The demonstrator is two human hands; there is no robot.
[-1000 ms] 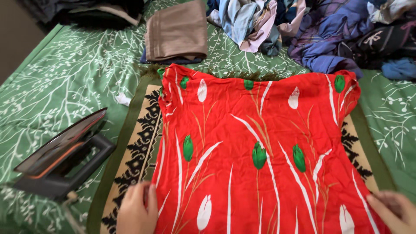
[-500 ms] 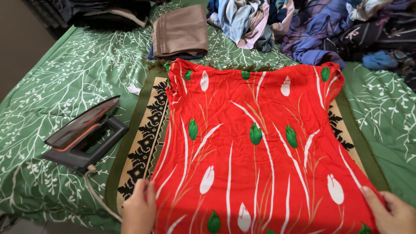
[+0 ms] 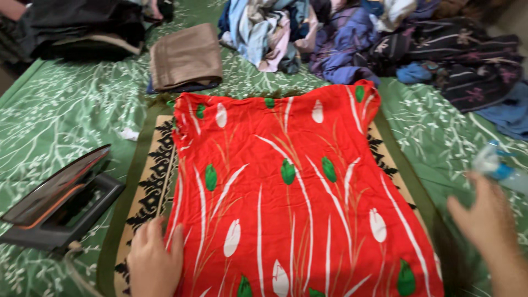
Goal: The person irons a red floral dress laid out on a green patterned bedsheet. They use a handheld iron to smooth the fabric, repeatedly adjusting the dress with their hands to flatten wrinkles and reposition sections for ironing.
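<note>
A red garment (image 3: 297,187) with white and green tulip prints lies spread flat on a tan mat (image 3: 149,179) with a black pattern and an olive border. My left hand (image 3: 154,261) rests flat on the garment's lower left edge, half on the mat. My right hand (image 3: 487,220) is blurred, lifted off the cloth to the right of the garment, fingers apart and holding nothing. It hovers just below a clear spray bottle (image 3: 498,168) with a blue part, which lies on the green sheet.
A dark iron (image 3: 55,201) stands on the green leaf-print sheet (image 3: 71,110) at the left, its cord trailing down. A folded brown cloth (image 3: 187,55) lies behind the mat. Loose clothes (image 3: 341,33) are heaped at the back and right, dark ones (image 3: 82,25) at the back left.
My right hand has let go of the garment's right edge and moved out to the right toward the spray bottle. The view has swung right. My left hand stays on the left edge.
</note>
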